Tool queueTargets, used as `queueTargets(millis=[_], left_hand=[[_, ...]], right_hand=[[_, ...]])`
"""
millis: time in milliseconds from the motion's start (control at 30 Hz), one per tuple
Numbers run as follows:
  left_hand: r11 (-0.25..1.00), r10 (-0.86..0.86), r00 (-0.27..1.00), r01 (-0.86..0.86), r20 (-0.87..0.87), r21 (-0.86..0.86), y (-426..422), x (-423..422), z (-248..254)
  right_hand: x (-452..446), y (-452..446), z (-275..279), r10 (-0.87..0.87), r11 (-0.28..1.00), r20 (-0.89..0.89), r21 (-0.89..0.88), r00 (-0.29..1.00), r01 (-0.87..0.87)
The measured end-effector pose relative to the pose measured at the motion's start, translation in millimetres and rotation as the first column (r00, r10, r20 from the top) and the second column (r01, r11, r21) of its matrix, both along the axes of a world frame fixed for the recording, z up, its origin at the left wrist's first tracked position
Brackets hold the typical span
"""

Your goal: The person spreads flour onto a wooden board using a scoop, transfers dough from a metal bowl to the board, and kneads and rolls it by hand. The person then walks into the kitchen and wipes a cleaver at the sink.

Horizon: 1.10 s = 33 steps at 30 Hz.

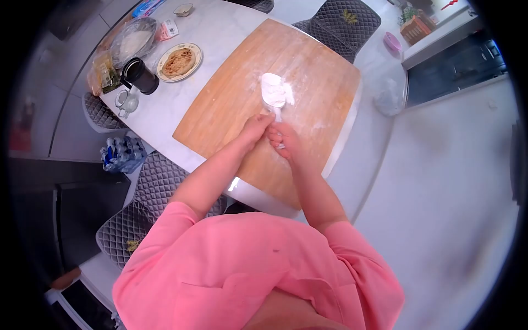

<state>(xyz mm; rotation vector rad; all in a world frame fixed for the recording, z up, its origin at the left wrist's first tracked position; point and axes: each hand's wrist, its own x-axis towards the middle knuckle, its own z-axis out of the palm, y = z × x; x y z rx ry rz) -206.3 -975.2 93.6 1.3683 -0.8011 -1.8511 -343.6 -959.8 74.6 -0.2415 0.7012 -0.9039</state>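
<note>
A white scoop (274,91), heaped with white flour, lies over the wooden board with its bowl pointing away from me. My right hand (283,138) is wrapped around its handle, whose pale end shows below the fingers. At the neck of the scoop, my left hand (257,129) is closed with its fingertips pinched against it. Some flour (289,94) sits beside the bowl on the right. The large wooden board (231,93) carries a thin dusting of flour around the scoop.
On the marble table (151,113), left of the board, a plate (199,55) holds a browned flatbread (179,61). A black jug (140,76), a glass jar (126,102) and a plastic-covered bowl (133,41) stand nearby. Quilted chairs (346,25) surround the table.
</note>
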Motion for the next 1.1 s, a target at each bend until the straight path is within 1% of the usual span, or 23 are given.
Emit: queueTargets(millis=[33, 67, 100, 167, 200, 267, 300, 367, 400, 433, 467, 500, 567, 600, 633, 667, 700, 733, 767, 833, 900, 967, 1100], left_hand=[[0.994, 0.101, 0.992, -0.097, -0.075, 0.049, -2, -4, 5], [0.993, 0.108, 0.992, -0.105, -0.066, 0.051, -6, -4, 11], [0.993, 0.090, 0.996, -0.088, -0.022, 0.083, -8, -3, 20], [0.988, 0.084, 0.996, -0.087, 0.028, 0.127, -8, 3, 22], [0.989, 0.077, 0.997, -0.080, 0.029, 0.124, -13, 7, 21], [0.989, 0.085, 0.996, -0.089, 0.040, 0.115, -17, 15, 19], [0.987, 0.111, 0.993, -0.115, 0.040, 0.116, -18, 17, 19], [0.981, 0.144, 0.988, -0.150, 0.051, 0.125, -13, 16, 17], [0.974, 0.196, 0.981, -0.194, -0.006, 0.115, -9, 16, 20], [0.966, 0.246, 0.967, -0.239, -0.065, 0.103, -8, 17, 22], [0.983, 0.148, 0.983, -0.135, -0.110, 0.122, -10, 29, 12], [0.983, 0.154, 0.983, -0.141, -0.102, 0.119, -9, 31, 13], [0.977, 0.198, 0.978, -0.203, 0.063, 0.071, -2, 31, 19], [0.983, 0.176, 0.980, -0.179, 0.095, 0.034, 2, 35, 23], [0.982, 0.180, 0.979, -0.185, 0.095, 0.037, 5, 40, 26], [0.988, 0.142, 0.985, -0.147, 0.100, 0.042, 7, 46, 29], [0.993, 0.101, 0.989, -0.106, 0.105, 0.044, 6, 50, 34], [0.991, 0.072, 0.983, -0.090, 0.169, 0.102, 4, 53, 38], [0.991, 0.071, 0.983, -0.090, 0.170, 0.104, 4, 57, 43], [0.973, 0.039, 0.984, -0.077, 0.173, 0.218, 4, 64, 53], [0.977, -0.016, 0.984, -0.022, 0.176, 0.213, 2, 75, 48], [0.979, -0.076, 0.982, 0.042, 0.172, 0.197, -6, 86, 44], [0.973, -0.177, 0.976, 0.154, 0.125, 0.174, -16, 108, 30]], right_hand=[[6, -1, -4, 0.033, 0.998, -0.006, -0.054, 0.999, -0.033], [11, -2, -7, 0.066, 0.992, -0.012, -0.108, 0.998, -0.066], [17, -2, -6, 0.072, 0.992, -0.002, -0.099, 0.997, -0.072], [31, 4, 7, 0.006, 0.993, -0.090, -0.113, 0.996, -0.017], [34, 3, 10, 0.021, 0.993, -0.081, -0.110, 0.997, -0.030], [39, 0, 16, 0.027, 0.983, -0.227, -0.173, 0.974, -0.067], [40, -3, 12, 0.038, 0.981, -0.219, -0.175, 0.975, -0.078], [36, -3, 1, 0.159, 0.965, -0.281, -0.157, 0.946, -0.209], [31, -2, 2, 0.168, 0.964, -0.273, -0.155, 0.947, -0.215], [23, -4, 3, 0.276, 0.923, -0.406, -0.140, 0.871, -0.358], [15, -7, 5, 0.366, 0.865, -0.531, -0.108, 0.764, -0.489], [6, -7, 2, 0.370, 0.862, -0.525, -0.113, 0.766, -0.493], [-12, -6, -8, 0.111, 0.884, -0.723, -0.241, 0.682, -0.400], [-17, -7, -4, 0.117, 0.883, -0.722, -0.239, 0.682, -0.405], [-21, -8, 6, -0.104, 0.757, -0.868, -0.385, 0.485, -0.528], [-22, -9, 14, -0.364, 0.588, -0.887, -0.456, 0.285, -0.668], [-18, -10, 19, -0.365, 0.587, -0.886, -0.458, 0.287, -0.668], [-11, -9, 23, -0.384, 0.464, -0.904, -0.366, 0.189, -0.807], [-3, -9, 25, -0.416, 0.334, -0.905, -0.245, 0.091, -0.910], [13, -13, 23, -0.420, 0.319, -0.905, -0.216, 0.067, -0.923], [29, -16, 25, -0.415, 0.315, -0.909, -0.179, 0.035, -0.932], [42, -28, 33, -0.398, 0.411, -0.903, -0.019, -0.161, -0.911], [50, -44, 35, -0.314, 0.492, -0.914, 0.074, -0.257, -0.867]])
